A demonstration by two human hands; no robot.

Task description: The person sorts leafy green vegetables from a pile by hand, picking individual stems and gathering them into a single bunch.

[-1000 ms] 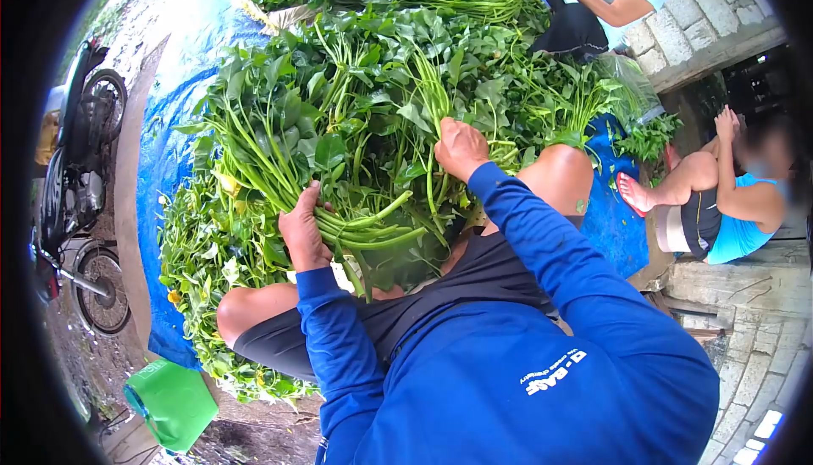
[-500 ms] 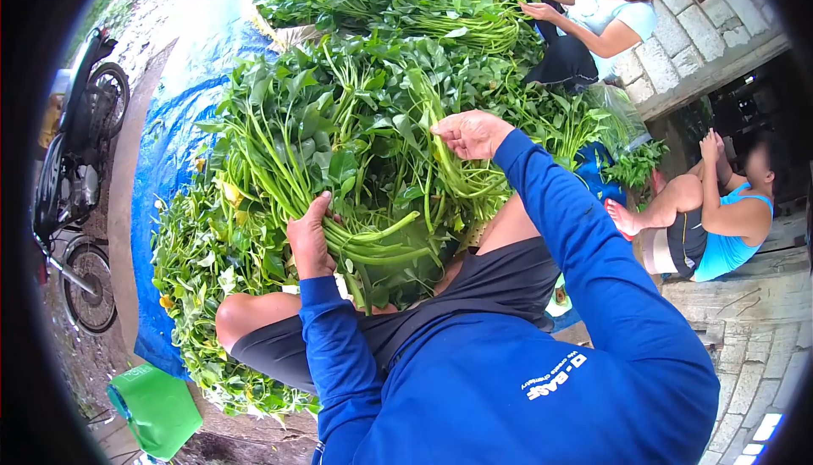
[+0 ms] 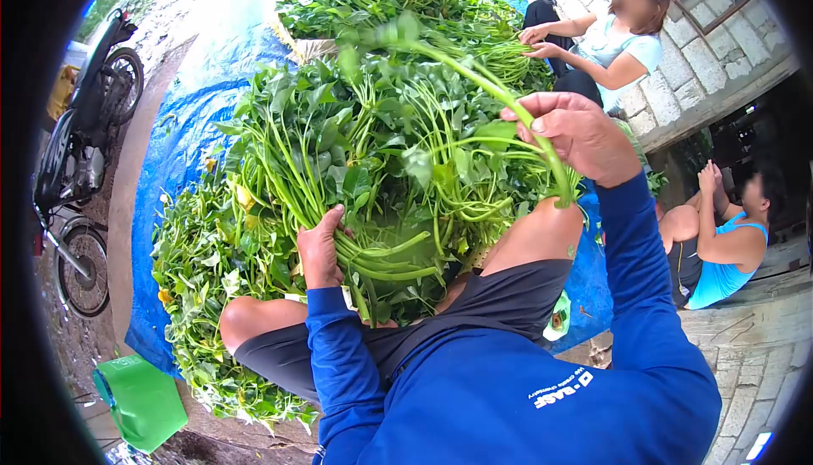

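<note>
My left hand (image 3: 323,249) is closed around a bunch of long green leafy stems, which look like water spinach (image 3: 290,173). Their cut ends stick out to the right over my lap, and the leaves fan out away from me. Above my right knee, my right hand (image 3: 589,136) pinches a thick water spinach stem (image 3: 487,84) between thumb and fingers. That stem slants up to the left, its leafy tip blurred. Between my hands and beyond them lies a large heap of the same greens (image 3: 381,143).
A blue tarp (image 3: 182,152) lies under the greens. On the left are a motorcycle (image 3: 85,164) and a green container (image 3: 144,401). A person (image 3: 622,50) at the upper right handles stems; another person (image 3: 732,240) sits at the right. A block wall (image 3: 711,50) stands behind them.
My right hand has moved right and toward me, drawing a stem out of the heap. My left hand keeps its hold on the bunch. The view has shifted slightly.
</note>
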